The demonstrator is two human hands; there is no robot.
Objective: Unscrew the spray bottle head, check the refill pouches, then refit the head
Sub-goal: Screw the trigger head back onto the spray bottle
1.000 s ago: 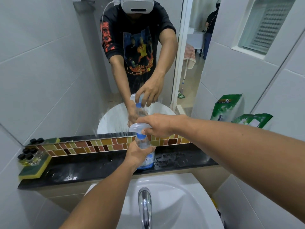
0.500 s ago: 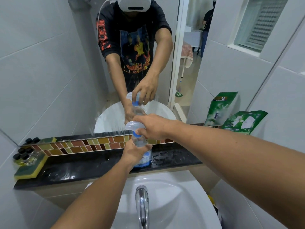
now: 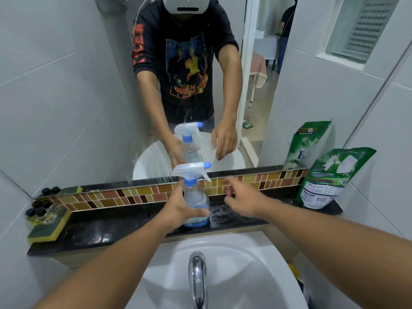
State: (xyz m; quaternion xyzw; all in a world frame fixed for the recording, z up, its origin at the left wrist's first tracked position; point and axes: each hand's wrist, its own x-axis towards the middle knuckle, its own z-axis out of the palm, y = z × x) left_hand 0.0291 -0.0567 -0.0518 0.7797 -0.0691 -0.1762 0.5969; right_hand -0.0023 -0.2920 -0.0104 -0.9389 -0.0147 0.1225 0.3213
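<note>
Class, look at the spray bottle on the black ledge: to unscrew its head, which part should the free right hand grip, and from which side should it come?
Grip the blue collar under the spray head, coming from the right. The left hand already steadies the spray bottle upright from the left, and the right hand hovers open beside it. Nozzle and trigger point right, so reach beneath them.

Left hand gripping spray bottle on wet black ledge; right hand hanging free.

The left hand (image 3: 178, 210) is wrapping round the body of the clear spray bottle (image 3: 196, 206), which is standing upright on the ledge (image 3: 111, 228); its spray head (image 3: 189, 171) is sitting on the neck, nozzle pointing to 3 o'clock. The right hand (image 3: 243, 197) is hovering just beside the bottle at 3 o'clock, fingers loosely spread, touching nothing. A green refill pouch (image 3: 330, 177) is leaning against the wall at far 3 o'clock, a sponge (image 3: 49, 226) lying at 9 o'clock.
</note>
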